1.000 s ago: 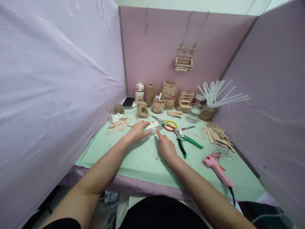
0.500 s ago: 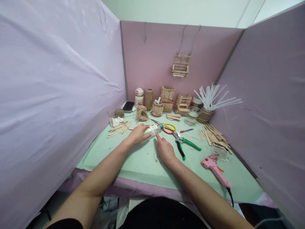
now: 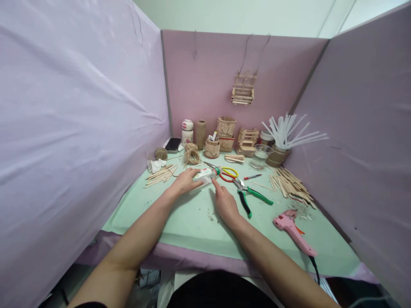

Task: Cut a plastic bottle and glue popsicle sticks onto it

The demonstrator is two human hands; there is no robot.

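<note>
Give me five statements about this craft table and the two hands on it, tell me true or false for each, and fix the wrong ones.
1. The left hand holds a clear bottle that lies on its side. True.
2. The right hand is wrapped around the pink glue gun. False: its index finger is extended close to the bottle, and the glue gun lies on the table.
3. White sticks stand in a brown holder. True.
4. The green-handled cutters are closed up inside a cup. False: they lie on the table with their handles spread.
5. A slatted wooden rack hangs against the pink back panel. True.
</note>
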